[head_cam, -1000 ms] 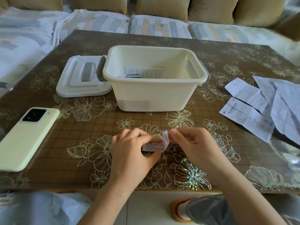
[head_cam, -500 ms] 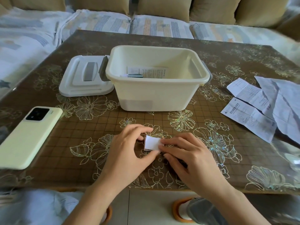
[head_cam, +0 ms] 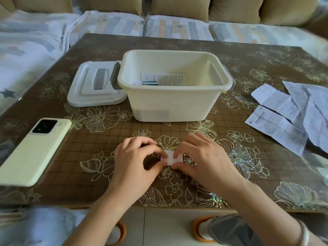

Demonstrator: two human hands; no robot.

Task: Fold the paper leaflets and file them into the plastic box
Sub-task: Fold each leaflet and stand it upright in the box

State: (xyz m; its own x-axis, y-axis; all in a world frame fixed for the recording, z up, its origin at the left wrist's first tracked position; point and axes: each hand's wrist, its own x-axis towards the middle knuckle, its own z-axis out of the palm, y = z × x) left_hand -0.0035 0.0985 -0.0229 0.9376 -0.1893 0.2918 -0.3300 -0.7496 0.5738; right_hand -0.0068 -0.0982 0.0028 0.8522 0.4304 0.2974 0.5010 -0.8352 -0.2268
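Observation:
A small folded white leaflet [head_cam: 170,157] lies flat on the table near the front edge. My left hand [head_cam: 136,162] pinches its left end with curled fingers and thumb. My right hand [head_cam: 202,158] holds the right end, fingertips pressing on top and thumb at the near edge. Behind them stands the cream plastic box [head_cam: 174,102], open, with folded leaflets [head_cam: 163,79] lying on its bottom. Three unfolded leaflets [head_cam: 280,128] lie spread at the right of the table.
The box's white lid [head_cam: 94,86] lies left of the box. A pale green phone [head_cam: 33,153] rests face down at the left. The brown floral table [head_cam: 88,157] is ringed by a sofa with cushions [head_cam: 177,27].
The leaflet went from held up between both hands to lying flat on the table, folded smaller. Both hands now press and pinch its ends.

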